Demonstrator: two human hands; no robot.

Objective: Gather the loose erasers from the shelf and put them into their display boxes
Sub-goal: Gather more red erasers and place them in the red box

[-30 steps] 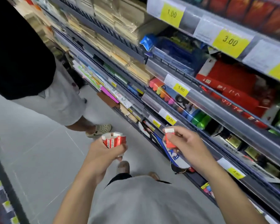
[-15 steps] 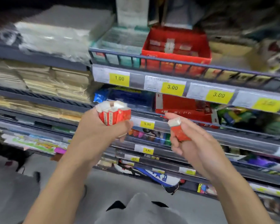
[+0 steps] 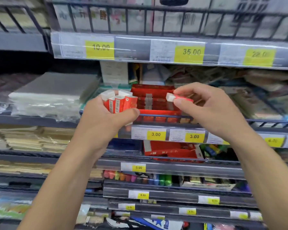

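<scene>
Your left hand [image 3: 105,117] grips a bundle of red-sleeved block erasers [image 3: 119,102]; your right hand [image 3: 204,108] pinches one eraser [image 3: 178,98] over the red cardboard display box [image 3: 158,112].

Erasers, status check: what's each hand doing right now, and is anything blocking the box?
Left hand grips bundle of erasers. Right hand pinches single eraser, in front of red display box. Nothing seen blocking.

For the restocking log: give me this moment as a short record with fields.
left hand: grips a bunch of erasers
right hand: pinches one eraser
display box: red, open, on shelf behind both hands
single eraser position: in front of the box, not yet inside
price tags below box: 3.00
</scene>
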